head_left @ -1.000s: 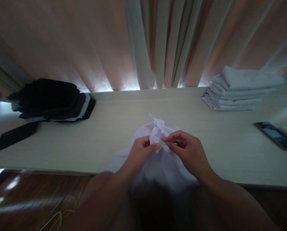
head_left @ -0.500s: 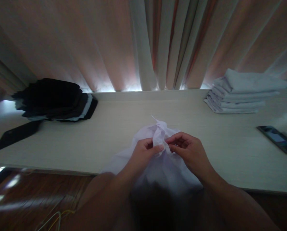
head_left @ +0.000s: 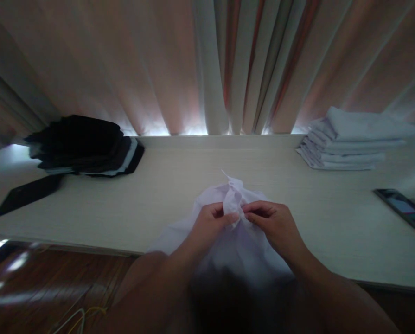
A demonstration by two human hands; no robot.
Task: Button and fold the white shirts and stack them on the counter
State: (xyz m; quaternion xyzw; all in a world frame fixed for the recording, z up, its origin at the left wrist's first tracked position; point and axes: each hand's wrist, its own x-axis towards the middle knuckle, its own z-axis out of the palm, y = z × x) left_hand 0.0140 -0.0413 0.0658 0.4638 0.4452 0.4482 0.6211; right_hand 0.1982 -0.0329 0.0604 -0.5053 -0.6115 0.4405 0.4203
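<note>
A crumpled white cloth (head_left: pixel 230 241) lies bunched on the near edge of a pale wooden table (head_left: pixel 165 195) and hangs over the edge toward me. My left hand (head_left: pixel 209 225) pinches a fold of the cloth between thumb and fingers. My right hand (head_left: pixel 275 225) pinches the same fold just to the right, fingertips almost touching the left hand's. A peak of the fabric sticks up above both hands.
A stack of dark folded garments (head_left: pixel 84 146) sits at the back left, with a black flat strip (head_left: pixel 26 195) in front of it. Folded white cloths (head_left: pixel 349 139) are stacked back right. A phone (head_left: pixel 402 208) lies at the right edge. Curtains (head_left: pixel 207 65) hang behind.
Both hands stay pinched on the white cloth and have drawn slightly closer together. The view has tilted a little, shifting everything lower in the picture.
</note>
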